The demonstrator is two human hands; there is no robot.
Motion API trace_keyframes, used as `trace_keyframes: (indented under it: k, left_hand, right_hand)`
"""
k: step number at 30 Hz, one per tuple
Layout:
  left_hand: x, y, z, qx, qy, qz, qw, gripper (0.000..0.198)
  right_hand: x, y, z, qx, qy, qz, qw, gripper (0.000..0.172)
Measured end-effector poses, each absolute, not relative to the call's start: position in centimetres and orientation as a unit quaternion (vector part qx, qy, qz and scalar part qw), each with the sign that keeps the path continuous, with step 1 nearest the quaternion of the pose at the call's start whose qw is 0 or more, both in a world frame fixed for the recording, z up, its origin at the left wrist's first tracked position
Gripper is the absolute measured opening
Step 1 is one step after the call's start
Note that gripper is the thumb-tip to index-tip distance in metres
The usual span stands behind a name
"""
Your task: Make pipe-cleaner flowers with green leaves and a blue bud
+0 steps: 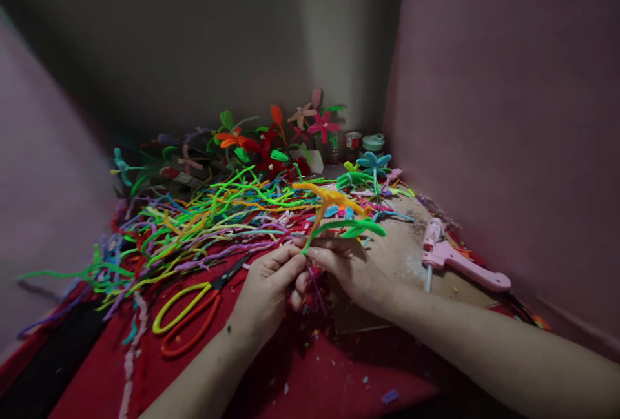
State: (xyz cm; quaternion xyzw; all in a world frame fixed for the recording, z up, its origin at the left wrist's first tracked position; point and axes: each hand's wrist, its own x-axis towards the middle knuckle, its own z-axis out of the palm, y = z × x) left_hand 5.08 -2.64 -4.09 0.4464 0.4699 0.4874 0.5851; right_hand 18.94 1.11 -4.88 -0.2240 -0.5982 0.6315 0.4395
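An orange pipe-cleaner flower (334, 198) with green leaves (356, 228) is held upright between my two hands, over the front of the table. The fingers of my left hand (276, 277) pinch its stem low down. My right hand (346, 270) pinches the same place from the other side, where the green pipe cleaner meets the stem; the fingertips of both hands almost touch. Just left of my left hand lie scissors (194, 316) with one yellow and one red handle loop, their blades partly under loose pipe cleaners.
Many loose pipe cleaners (203, 219) spread across the red cloth (310, 380). A pink glue gun (460, 261) rests on a cardboard sheet (397, 264) at right. Finished flowers (271, 138), a can (353, 141) and a lidded jar (372, 143) stand near the back wall.
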Motion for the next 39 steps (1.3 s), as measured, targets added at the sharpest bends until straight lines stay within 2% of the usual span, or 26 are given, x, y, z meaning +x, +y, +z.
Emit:
trace_keyframes:
  k: [8, 13, 16, 19, 22, 25, 28, 33, 39]
  left_hand:
    - [5.2, -2.2, -4.3, 0.360, 0.363, 0.483, 0.711, 0.020]
    - [4.9, -2.1, -4.5, 0.386, 0.361, 0.469, 0.708, 0.017]
    - [5.0, -2.5, -4.3, 0.470, 0.444, 0.463, 0.605, 0.018]
    - [5.2, -2.7, -4.6, 0.612, 0.531, 0.453, 0.372, 0.015]
    - [5.1, -2.8, -5.4, 0.708, 0.547, 0.414, 0.166, 0.014]
    - [4.8, -2.7, -6.2, 0.748, 0.552, 0.364, 0.065, 0.019]
    - [4.4, -2.5, -6.5, 0.769, 0.535, 0.349, 0.009, 0.019]
    - [4.2, -2.5, -6.1, 0.770, 0.511, 0.381, 0.036, 0.019]
    - [4.9, -3.0, -4.7, 0.682, 0.550, 0.438, 0.202, 0.017]
  right_hand:
    - [19.3, 1.3, -5.0, -0.240, -0.609, 0.596, 0.465, 0.018]
    - [19.3, 1.5, -5.6, -0.232, -0.592, 0.605, 0.480, 0.017]
    - [19.4, 1.5, -5.5, -0.245, -0.607, 0.589, 0.474, 0.021]
    - [19.6, 1.4, -5.0, -0.255, -0.639, 0.554, 0.469, 0.020]
    - [19.7, 1.2, -4.4, -0.264, -0.648, 0.538, 0.470, 0.018]
    - [19.7, 0.9, -4.0, -0.290, -0.654, 0.530, 0.455, 0.017]
    - [19.6, 0.7, -3.6, -0.295, -0.664, 0.524, 0.444, 0.020]
    - [19.4, 0.6, -3.1, -0.297, -0.675, 0.516, 0.436, 0.019]
    - [19.2, 0.6, -3.9, -0.294, -0.637, 0.559, 0.442, 0.015]
